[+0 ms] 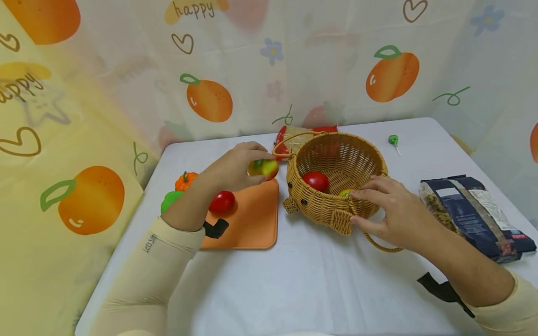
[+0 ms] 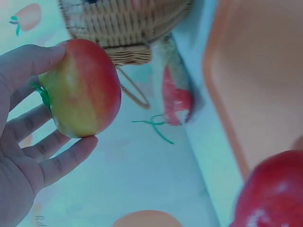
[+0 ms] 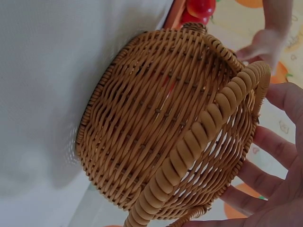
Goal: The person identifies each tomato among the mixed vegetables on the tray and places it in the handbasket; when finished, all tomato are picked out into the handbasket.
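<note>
Close to the front edge of the bench (image 1: 302, 284), the right hand (image 1: 395, 212) has its fingers loosely spread against the rim of a wicker basket (image 1: 317, 208). A little farther, the left hand (image 1: 237, 169) has a red-and-yellow fruit (image 1: 270, 170) between thumb and fingertips, over the far right corner of an orange tray (image 1: 252, 228). It looks light, hard and rather slick; I'd hold it round its fat middle. Rightward, the basket's wall stands in the way; beyond, a red packet (image 1: 282, 140) lies by the bench's far edge.
</note>
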